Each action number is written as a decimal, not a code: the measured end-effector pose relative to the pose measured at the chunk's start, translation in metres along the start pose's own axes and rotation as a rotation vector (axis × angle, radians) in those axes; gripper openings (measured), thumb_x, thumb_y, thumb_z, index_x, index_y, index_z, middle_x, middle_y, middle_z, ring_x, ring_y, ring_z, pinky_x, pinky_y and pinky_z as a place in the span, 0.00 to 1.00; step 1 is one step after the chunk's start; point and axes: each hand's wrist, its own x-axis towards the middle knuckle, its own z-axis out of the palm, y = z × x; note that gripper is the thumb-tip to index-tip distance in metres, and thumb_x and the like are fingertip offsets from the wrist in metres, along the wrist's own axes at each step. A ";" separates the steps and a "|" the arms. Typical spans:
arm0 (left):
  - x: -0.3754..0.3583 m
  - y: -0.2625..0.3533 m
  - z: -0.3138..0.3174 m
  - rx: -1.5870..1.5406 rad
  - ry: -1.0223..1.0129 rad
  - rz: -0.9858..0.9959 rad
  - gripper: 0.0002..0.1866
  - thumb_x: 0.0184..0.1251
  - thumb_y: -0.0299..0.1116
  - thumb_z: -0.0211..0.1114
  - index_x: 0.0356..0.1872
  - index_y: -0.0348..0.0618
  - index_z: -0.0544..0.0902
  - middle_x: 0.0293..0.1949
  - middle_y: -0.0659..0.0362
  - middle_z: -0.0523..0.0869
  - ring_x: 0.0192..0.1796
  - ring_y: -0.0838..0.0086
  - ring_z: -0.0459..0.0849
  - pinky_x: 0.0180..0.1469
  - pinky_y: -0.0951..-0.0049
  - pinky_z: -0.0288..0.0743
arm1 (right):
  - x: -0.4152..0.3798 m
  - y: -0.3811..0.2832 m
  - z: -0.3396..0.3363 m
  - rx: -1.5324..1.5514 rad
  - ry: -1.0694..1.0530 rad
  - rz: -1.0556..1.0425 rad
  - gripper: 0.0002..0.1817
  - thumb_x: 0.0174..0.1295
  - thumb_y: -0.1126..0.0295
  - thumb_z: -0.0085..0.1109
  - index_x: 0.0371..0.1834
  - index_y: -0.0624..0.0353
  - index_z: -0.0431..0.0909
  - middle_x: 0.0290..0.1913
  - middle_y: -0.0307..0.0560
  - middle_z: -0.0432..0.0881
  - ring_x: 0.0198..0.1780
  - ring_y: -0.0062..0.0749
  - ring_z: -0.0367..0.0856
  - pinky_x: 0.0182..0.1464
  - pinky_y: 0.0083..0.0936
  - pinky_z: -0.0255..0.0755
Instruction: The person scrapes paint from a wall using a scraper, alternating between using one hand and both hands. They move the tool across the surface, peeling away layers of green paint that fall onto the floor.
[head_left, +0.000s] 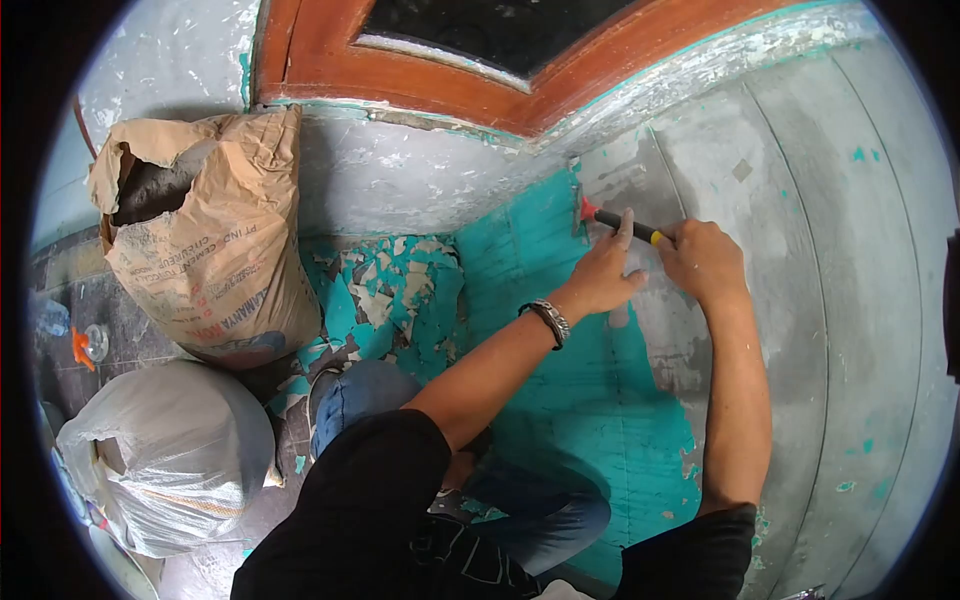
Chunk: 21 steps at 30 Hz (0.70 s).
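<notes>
My right hand is closed around the yellow end of a scraper with a black handle and a red head. The scraper's head sits against the wall at the edge of the teal paint, near the corner below the window. My left hand, with a braided bracelet at the wrist, is beside the handle. Its index finger stretches across the handle and its thumb stands apart. The scraper's blade edge is hard to make out. Bare grey wall shows to the right of the teal paint.
A torn brown cement bag stands at the left, next to a heap of peeled teal paint flakes. Below it sits a white sack. A clear bottle with an orange part lies farther left. An orange-brown wooden frame is above.
</notes>
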 end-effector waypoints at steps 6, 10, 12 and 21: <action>-0.010 0.040 -0.001 -0.006 -0.049 0.088 0.52 0.58 0.35 0.67 0.74 0.33 0.38 0.66 0.34 0.64 0.68 0.43 0.65 0.70 0.58 0.59 | -0.022 0.001 -0.041 -0.016 0.000 0.016 0.10 0.60 0.62 0.58 0.35 0.51 0.86 0.31 0.53 0.85 0.33 0.51 0.84 0.37 0.42 0.78; -0.003 0.014 -0.003 0.030 0.029 0.182 0.52 0.56 0.35 0.67 0.74 0.33 0.40 0.64 0.34 0.65 0.66 0.45 0.67 0.68 0.57 0.61 | -0.020 -0.004 -0.014 -0.100 0.105 -0.040 0.09 0.60 0.62 0.57 0.34 0.52 0.85 0.29 0.52 0.84 0.32 0.50 0.84 0.36 0.42 0.78; -0.004 0.010 -0.007 0.184 0.034 0.140 0.52 0.55 0.35 0.67 0.74 0.33 0.43 0.59 0.37 0.70 0.61 0.47 0.70 0.65 0.57 0.63 | -0.019 -0.009 -0.009 -0.107 0.098 -0.032 0.08 0.61 0.63 0.57 0.35 0.51 0.84 0.26 0.52 0.83 0.30 0.50 0.84 0.34 0.42 0.77; -0.003 0.010 -0.019 0.150 -0.002 0.059 0.51 0.54 0.36 0.66 0.75 0.34 0.45 0.63 0.42 0.70 0.69 0.47 0.62 0.68 0.52 0.57 | -0.017 -0.018 0.003 -0.127 0.142 -0.055 0.08 0.61 0.65 0.56 0.39 0.53 0.82 0.26 0.52 0.83 0.29 0.49 0.84 0.31 0.41 0.78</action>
